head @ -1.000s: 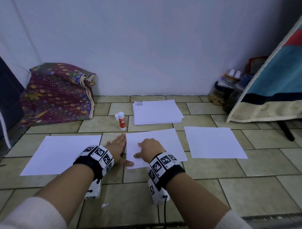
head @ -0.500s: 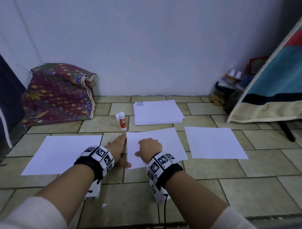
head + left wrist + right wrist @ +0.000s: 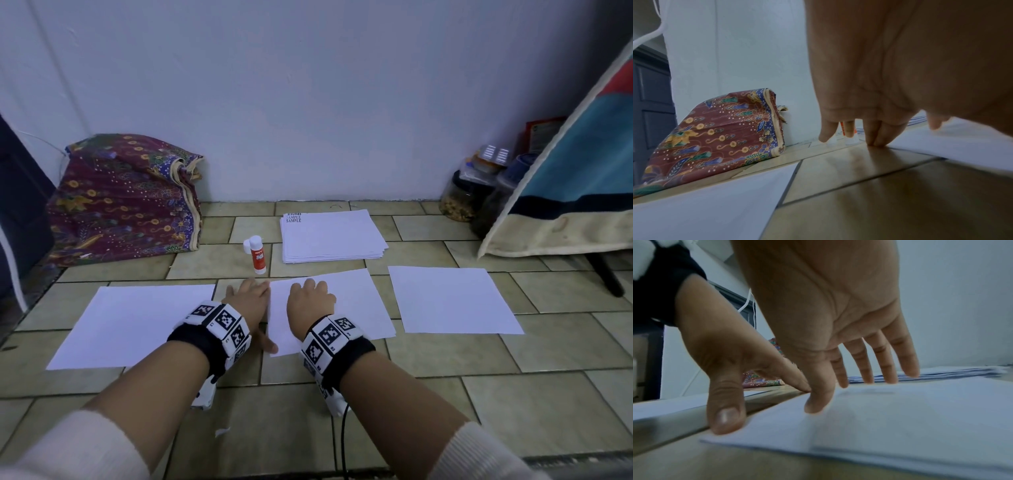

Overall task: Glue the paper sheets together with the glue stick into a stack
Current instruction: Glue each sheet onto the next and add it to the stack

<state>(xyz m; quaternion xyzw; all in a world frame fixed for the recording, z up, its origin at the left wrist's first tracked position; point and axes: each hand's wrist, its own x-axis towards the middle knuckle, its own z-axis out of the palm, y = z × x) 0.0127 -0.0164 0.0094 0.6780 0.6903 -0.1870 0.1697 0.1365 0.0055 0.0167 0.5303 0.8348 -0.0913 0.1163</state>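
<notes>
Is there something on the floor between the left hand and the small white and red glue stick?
Nothing visible: only bare beige floor tile lies between the left hand and the white and red glue stick, which stands upright just beyond its fingertips.

Two pieces of text can be read. The glue stick (image 3: 257, 255), standing at about 12 o'clock from the left hand, has an orange label with white capitals reading "GLUE STICK" — a smaller line above them is too small to make out. The paper stack (image 3: 331, 236), at 1 o'clock from the glue stick, carries black print at its far-left corner: "SAMPLE" twice, one line under the other — a third line above is cut off and unreadable.
</notes>
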